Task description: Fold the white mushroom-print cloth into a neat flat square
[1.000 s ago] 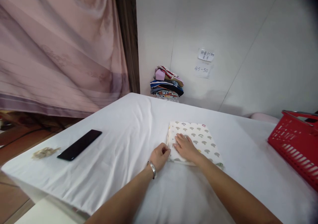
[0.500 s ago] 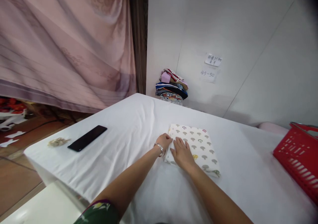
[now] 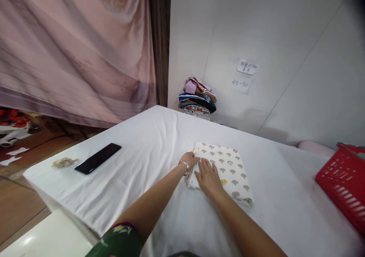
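Observation:
A folded white cloth [image 3: 228,162] printed with mushrooms lies flat in front of me. My left hand [image 3: 189,161], with a silver bracelet at the wrist, pinches the cloth's left edge between thumb and fingers. Flat on top of the cloth, near that same edge, rests my right hand [image 3: 209,178] with its fingers stretched out. The two hands are close beside each other. The undersides of the left fingers are partly hidden.
A white-covered table [image 3: 142,135] holds the cloth. To the left lie a black phone [image 3: 98,158] and a small beige bundle [image 3: 63,162]. A red basket [image 3: 342,181] stands at right. Beyond the far edge rises a stack of folded clothes [image 3: 197,99].
Both hands stay almost in the same place on the cloth. The camera view has shifted slightly. The cloth still lies folded.

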Tool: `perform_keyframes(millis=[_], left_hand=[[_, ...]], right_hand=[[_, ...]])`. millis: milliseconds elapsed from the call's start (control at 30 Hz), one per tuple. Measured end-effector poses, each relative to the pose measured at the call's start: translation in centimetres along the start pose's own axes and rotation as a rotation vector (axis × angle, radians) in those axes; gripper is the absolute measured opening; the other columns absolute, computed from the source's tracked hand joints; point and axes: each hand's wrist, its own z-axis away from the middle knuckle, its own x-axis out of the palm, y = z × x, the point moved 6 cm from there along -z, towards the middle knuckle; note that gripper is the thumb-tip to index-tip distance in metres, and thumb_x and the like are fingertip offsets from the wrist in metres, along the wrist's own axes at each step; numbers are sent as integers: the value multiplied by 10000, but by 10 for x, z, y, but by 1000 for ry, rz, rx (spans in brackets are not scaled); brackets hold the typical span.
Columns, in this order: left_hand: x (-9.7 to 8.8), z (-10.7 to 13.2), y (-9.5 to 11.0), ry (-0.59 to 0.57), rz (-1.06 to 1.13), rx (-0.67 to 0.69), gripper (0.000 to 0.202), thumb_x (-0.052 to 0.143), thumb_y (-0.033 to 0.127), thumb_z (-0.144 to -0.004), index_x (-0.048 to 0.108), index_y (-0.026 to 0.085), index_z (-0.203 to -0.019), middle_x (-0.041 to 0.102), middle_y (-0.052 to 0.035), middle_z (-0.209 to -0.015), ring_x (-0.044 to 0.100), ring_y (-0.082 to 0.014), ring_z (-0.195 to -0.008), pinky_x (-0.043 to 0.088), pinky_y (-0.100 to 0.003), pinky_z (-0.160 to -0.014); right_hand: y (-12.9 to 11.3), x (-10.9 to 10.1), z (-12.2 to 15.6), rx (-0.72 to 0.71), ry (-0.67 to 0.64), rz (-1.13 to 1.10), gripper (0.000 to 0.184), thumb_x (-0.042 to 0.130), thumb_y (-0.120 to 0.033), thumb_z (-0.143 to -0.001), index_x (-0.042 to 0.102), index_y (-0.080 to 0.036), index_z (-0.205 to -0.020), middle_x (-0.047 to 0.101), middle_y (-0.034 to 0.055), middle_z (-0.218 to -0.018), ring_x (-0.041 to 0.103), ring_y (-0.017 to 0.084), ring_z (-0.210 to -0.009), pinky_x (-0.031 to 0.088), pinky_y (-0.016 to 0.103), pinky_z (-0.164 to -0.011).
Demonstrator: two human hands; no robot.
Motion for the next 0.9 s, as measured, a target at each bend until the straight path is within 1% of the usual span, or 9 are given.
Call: perform_keyframes(millis=[167, 267, 400, 500, 600, 733, 800, 900], left_hand=[[4, -2, -6, 21, -16, -2, 142, 541, 318, -726, 564, 184, -685, 639, -40, -719, 587, -180, -709, 382, -250, -595], [5, 0, -8, 48, -11, -4, 143, 548, 329, -731, 558, 186, -719, 635, -39, -738, 584, -179, -713, 381, -252, -601], [-1, 4, -7, 120, 33, 19, 226, 599, 376, -722, 532, 194, -840, 621, -10, -774, 575, -150, -703, 387, -234, -611], [-6, 6, -2, 163, 47, 75, 228, 621, 348, -714, 526, 199, -858, 614, -6, -815, 572, -139, -731, 392, -224, -637], [-5, 4, 0, 118, 9, 74, 216, 614, 367, -713, 546, 189, -814, 619, -31, -863, 575, -149, -759, 397, -230, -645], [-4, -1, 2, 71, -2, 31, 211, 608, 366, -701, 566, 180, -790, 636, -40, -827, 583, -162, -743, 404, -239, -630], [-4, -3, 3, 55, -5, 14, 201, 603, 349, -696, 574, 184, -808, 642, -39, -820, 586, -166, -730, 410, -242, -613], [-4, -5, 5, 26, -7, -28, 236, 580, 349, -706, 578, 186, -876, 650, -51, -842, 589, -171, -667, 412, -244, -534]], right_hand=[[-2, -2, 2, -39, 19, 16, 534, 200, -405, -920, 295, -165, -1388, 213, 60, -1476, 139, 202, -1357, 90, 423, -1084], [-3, -3, 2, -46, 19, 24, 533, 196, -400, -921, 303, -162, -1385, 224, 65, -1473, 146, 205, -1355, 96, 423, -1084], [-3, -4, 2, -40, 22, 34, 526, 218, -390, -917, 302, -165, -1385, 232, 72, -1470, 159, 217, -1352, 108, 431, -1081], [-3, -4, 2, -35, 11, 36, 524, 222, -392, -916, 305, -173, -1385, 232, 69, -1470, 160, 217, -1351, 109, 435, -1081], [-3, -3, 1, -29, 4, 37, 524, 227, -386, -916, 304, -167, -1386, 226, 71, -1472, 155, 217, -1353, 102, 435, -1082], [-3, -3, 2, -21, -2, 28, 527, 219, -391, -918, 299, -164, -1387, 217, 72, -1474, 147, 213, -1355, 88, 432, -1082], [-3, -2, 2, -21, -1, 26, 529, 212, -396, -919, 300, -163, -1386, 220, 73, -1473, 146, 211, -1356, 85, 430, -1082], [-3, -1, 2, -26, 3, 30, 529, 212, -397, -920, 303, -160, -1385, 232, 78, -1469, 150, 213, -1354, 86, 430, -1080]])
